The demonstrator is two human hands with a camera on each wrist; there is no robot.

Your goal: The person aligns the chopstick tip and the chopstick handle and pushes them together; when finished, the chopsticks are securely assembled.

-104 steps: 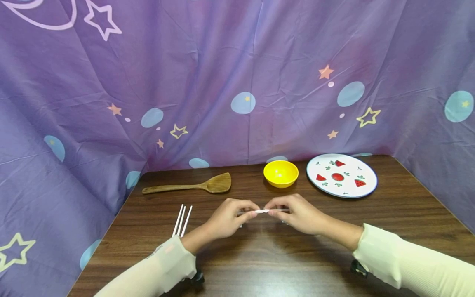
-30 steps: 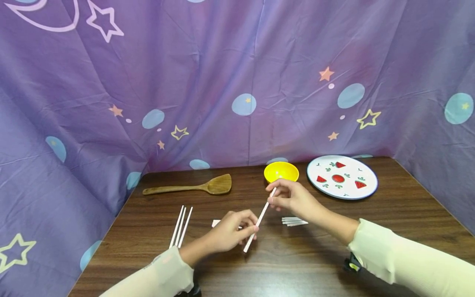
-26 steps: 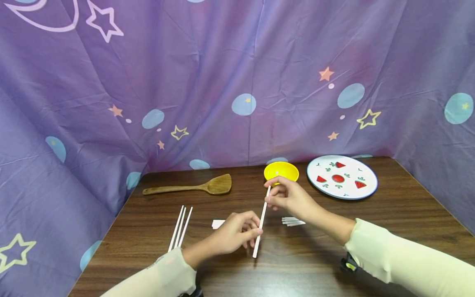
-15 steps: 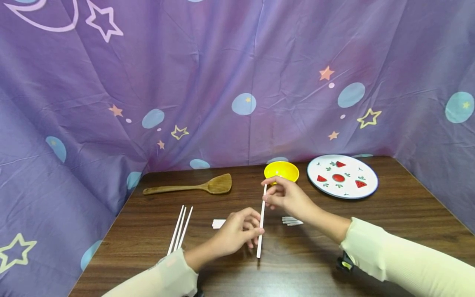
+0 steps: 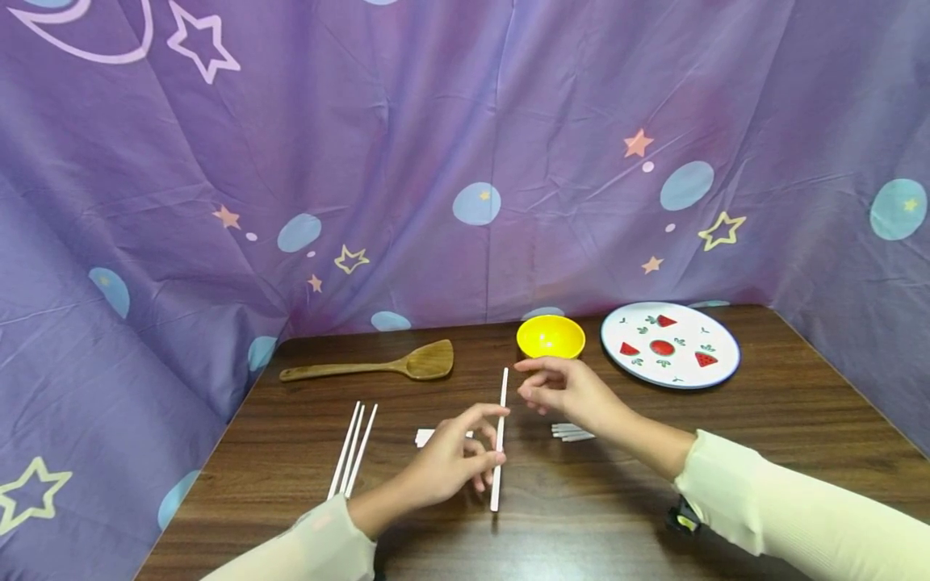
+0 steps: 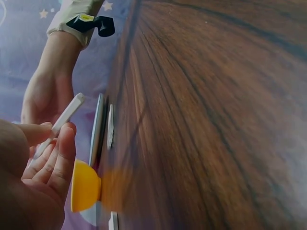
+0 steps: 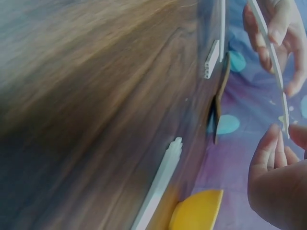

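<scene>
In the head view my left hand [image 5: 450, 456] pinches a white chopstick [image 5: 503, 395] that stands slanted above the table, its far tip up. Thumb and curled fingers hold it lower down in the left wrist view, and the index finger reaches along it. My right hand [image 5: 570, 391] hovers just right of the chopstick's upper end, thumb and index finger parted, with nothing between them. A bundle of white sticks [image 5: 570, 432] lies partly behind the right hand. Another white bundle [image 5: 427, 437] is partly covered by the left hand.
White chopsticks [image 5: 352, 452] lie at the left. Behind them rests a wooden spatula [image 5: 429, 361]. A yellow bowl [image 5: 550, 332] stands close behind the right hand, with a watermelon-patterned plate [image 5: 639, 323] to its right. A purple curtain [image 5: 407, 161] hangs behind the table [image 5: 785, 403].
Earlier both hands held a small white object between them, then the chopstick. My right fingers have since released its upper end; the left hand and chopstick have shifted slightly left.
</scene>
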